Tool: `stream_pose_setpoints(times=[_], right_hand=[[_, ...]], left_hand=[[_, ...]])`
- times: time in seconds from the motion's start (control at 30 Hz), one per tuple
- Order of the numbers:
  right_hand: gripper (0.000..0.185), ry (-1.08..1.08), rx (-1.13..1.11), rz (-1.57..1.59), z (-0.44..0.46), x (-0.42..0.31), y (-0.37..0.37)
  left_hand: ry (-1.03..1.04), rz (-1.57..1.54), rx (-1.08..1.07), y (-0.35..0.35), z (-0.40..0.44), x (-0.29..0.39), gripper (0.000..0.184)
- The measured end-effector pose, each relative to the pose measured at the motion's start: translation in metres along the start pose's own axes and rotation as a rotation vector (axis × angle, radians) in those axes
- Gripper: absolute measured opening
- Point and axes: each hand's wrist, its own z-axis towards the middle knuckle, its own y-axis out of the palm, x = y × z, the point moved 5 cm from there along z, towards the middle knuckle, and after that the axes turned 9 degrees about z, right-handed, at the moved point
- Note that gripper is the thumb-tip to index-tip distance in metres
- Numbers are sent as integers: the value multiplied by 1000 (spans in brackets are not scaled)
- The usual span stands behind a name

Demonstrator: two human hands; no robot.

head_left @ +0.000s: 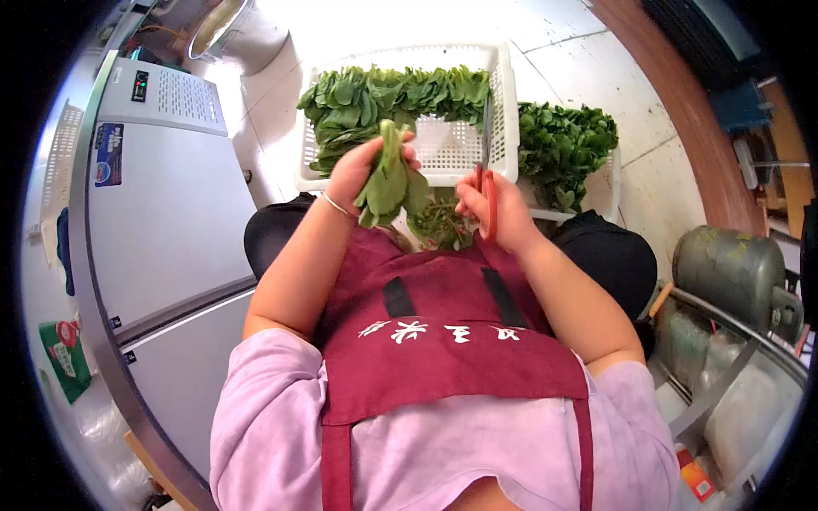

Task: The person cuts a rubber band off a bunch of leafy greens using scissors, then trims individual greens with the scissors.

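Observation:
My left hand is closed around a leafy green, its pale cut stem pointing up and its leaves hanging down. In my right hand are scissors with red handles. Their dark blades point away from me, over the right side of a white plastic basket. Rows of leafy greens line the back and left of that basket. Below and between my hands lies a pile of trimmings with reddish bits, partly hidden by the held leaves.
To the right, another pale container holds more leafy greens. A white freezer stands on my left, and a metal bucket beyond it. A grey gas cylinder and a metal rack are at the right.

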Motion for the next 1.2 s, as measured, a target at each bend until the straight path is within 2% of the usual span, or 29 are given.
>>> stream_pose_setpoints(times=[0.07, 0.1, 0.17, 0.2, 0.53, 0.67, 0.73, 0.77, 0.8, 0.83, 0.87, 1.0, 1.13, 1.17, 1.2], right_hand=[[23, -31, 60, 30, 3, -8, -5], [23, -24, 70, 31, 3, -13, -7], [24, 64, 26, 68, 3, -20, -8], [23, 74, 36, 103, 3, -17, -10], [18, 124, -35, 107, 1, -9, -10], [16, 80, 15, 7, 5, -2, -14], [15, 59, 13, -36, 6, 3, -16], [16, 9, 8, -123, 6, 4, -16], [16, -40, 2, -210, 6, 2, -16], [16, -41, 2, -211, 5, 3, -15], [17, -34, 18, -164, 5, 5, -14], [23, 10, 72, -59, 3, 0, -13], [31, 90, 105, -71, 4, 2, -16], [34, 103, 56, -202, 4, 3, -14], [37, 114, 5, -333, 4, 5, -12]], left_hand=[[-102, -110, -183, 28, -1, -23, 43], [-177, -24, -156, 33, 1, -35, 41], [-275, -42, -169, 53, -5, -48, 41], [-267, -2, -299, 58, -2, -53, 39], [-308, 282, -208, 55, -6, -54, 43], [-323, 288, -274, 57, -12, -54, 42], [-148, 401, -244, 63, -18, -48, 31], [-147, 401, -244, 63, -18, -48, 31], [-155, 536, -241, 61, -17, -50, 27], [-162, 672, -236, 60, -17, -51, 23], [-171, 667, -213, 59, -16, -52, 19], [-15, 892, -124, 57, -15, -51, 20], [143, 1269, 86, 38, -8, -46, 23], [222, 1398, 183, 36, -8, -39, 24], [226, 1396, 253, 31, -7, -34, 25]])
